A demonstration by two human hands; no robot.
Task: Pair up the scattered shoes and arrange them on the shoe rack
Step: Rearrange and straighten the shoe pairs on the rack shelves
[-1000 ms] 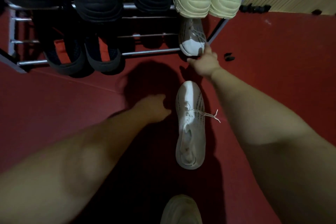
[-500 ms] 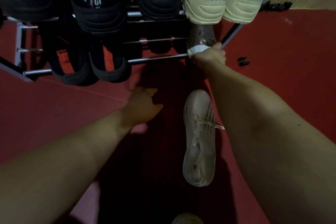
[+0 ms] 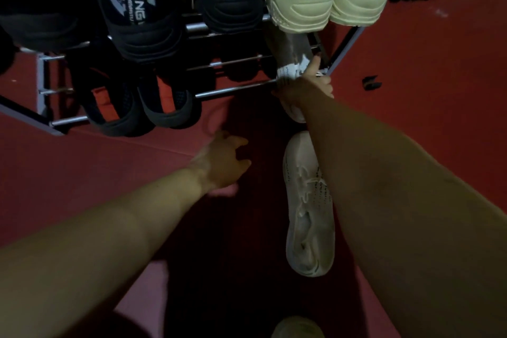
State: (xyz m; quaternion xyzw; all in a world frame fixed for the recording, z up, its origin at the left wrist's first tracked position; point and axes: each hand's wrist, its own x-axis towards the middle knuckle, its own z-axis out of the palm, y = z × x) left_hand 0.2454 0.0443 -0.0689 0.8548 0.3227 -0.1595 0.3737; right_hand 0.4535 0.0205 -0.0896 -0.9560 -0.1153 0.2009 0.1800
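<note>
Since a second ago the right hand has travelled from the rack's front rail onto the heel of the grey-and-white sneaker at one o'clock, where thumb and fingers now pinch it on the lower tier; the left hand has drawn back toward ten o'clock of the floor shoe and hovers, fingers loosely spread, holding nothing. The metal shoe rack spans the top of the view from ten to one o'clock. Its upper tier carries black sneakers and, at one o'clock, a cream pair; the lower tier holds a dark pair at ten o'clock and the gripped sneaker at its right end. The matching white sneaker lies on the red floor at centre, toe toward the rack, unmoved. Another pale shoe shows at six o'clock.
</note>
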